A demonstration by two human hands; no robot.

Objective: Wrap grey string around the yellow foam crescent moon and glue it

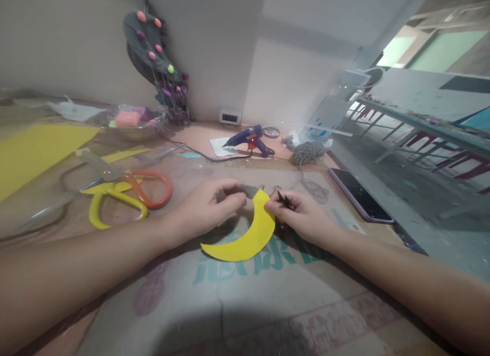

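Note:
A yellow paper crescent (252, 238) stands tilted above the covered table, its thin end pointing left. My right hand (302, 213) pinches its upper right edge between thumb and fingers. Dark pointed blades, perhaps small snips (285, 200), stick out of that same hand; their handles are hidden. Left of the crescent, my left hand (214, 203) is closed, thumb and forefinger curled toward each other. Grey yarn (250, 188) runs from its fingertips to behind the crescent's top. The fingers partly hide the grip.
Orange-and-yellow-handled scissors (118, 197) lie at left by yellow paper (42, 151). Behind my hands are a blue glue gun (248, 136) with a cord and a grey yarn ball (307, 152). A phone (360, 195) lies at the right edge. A decorated grey crescent (147, 49) leans on the wall.

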